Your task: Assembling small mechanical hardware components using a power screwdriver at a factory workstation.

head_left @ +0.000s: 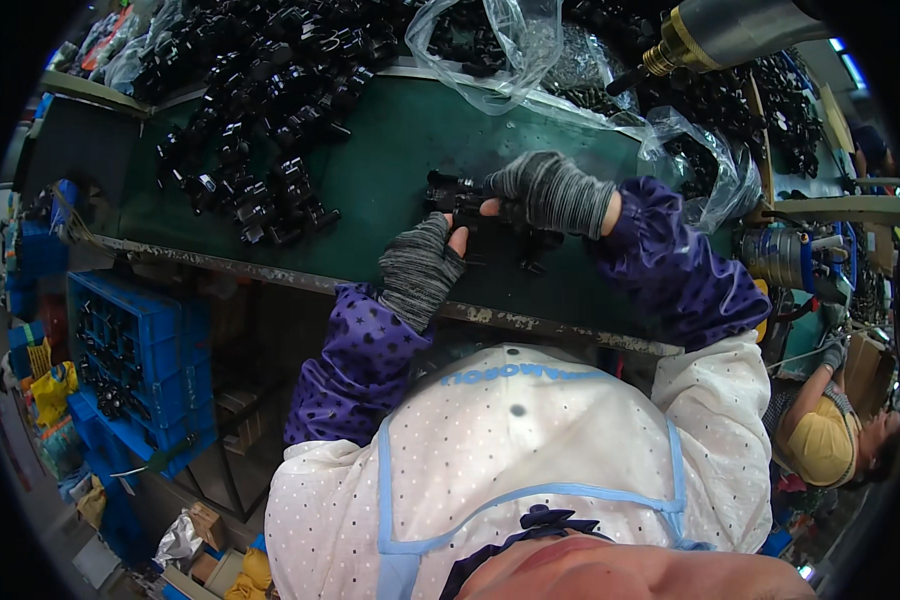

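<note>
A small black part with shiny sections [454,190], its exact kind unclear, is held between my hands just above the green work surface. My left hand [422,268], in a grey striped fingerless glove, is closed at its near left side, thumb up against it. From the right, my right hand [552,190], gloved the same way, curls its fingers over the part's right end; the fingertips are mostly hidden. More black pieces [535,255] lie under and beside my right hand. Purple patterned sleeves cover both forearms.
A large heap of black parts [260,130] spreads over the green table [380,130] at the left. Clear plastic bags [500,50] lie at the back. A metal tool with a brass collar [710,40] juts in upper right. Blue crates [160,340] stand lower left; a person [820,430] sits far right.
</note>
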Available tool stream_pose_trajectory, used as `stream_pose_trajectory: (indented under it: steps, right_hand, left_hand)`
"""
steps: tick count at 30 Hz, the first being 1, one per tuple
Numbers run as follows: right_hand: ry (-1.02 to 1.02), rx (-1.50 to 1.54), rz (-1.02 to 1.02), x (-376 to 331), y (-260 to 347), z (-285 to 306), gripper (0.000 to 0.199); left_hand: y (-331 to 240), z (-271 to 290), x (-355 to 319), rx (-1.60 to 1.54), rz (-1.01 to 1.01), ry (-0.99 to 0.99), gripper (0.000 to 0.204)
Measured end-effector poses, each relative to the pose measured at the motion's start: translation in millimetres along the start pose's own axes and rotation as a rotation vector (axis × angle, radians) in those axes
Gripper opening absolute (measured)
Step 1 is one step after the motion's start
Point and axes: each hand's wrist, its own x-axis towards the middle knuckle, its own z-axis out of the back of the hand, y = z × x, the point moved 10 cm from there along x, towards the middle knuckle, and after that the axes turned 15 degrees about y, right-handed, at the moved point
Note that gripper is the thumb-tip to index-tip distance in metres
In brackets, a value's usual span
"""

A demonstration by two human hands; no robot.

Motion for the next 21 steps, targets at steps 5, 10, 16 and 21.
stream_pose_trajectory:
  steps: [5,10,16,21]
  right_hand:
    - [-0.376,-0.277,0.195,0.0,41.3,44.5,0.034]
    - [-0.01,-0.291,0.192,27.4,25.4,-21.0,0.039]
    - [-0.448,-0.085,0.289,-17.3,52.2,36.7,0.039]
    - [-0.432,-0.211,0.118,2.5,63.4,36.1,0.038]
  left_hand:
    - [-44.9,21.7,-18.9,0.195,-0.234,-0.221,0.018]
    - [16.8,37.8,-2.9,-0.953,0.194,0.04,0.018]
    - [54.1,-13.3,21.1,-1.662,0.36,0.058,0.018]
    - [17.5,-24.0,37.7,-1.836,0.265,0.097,0.034]
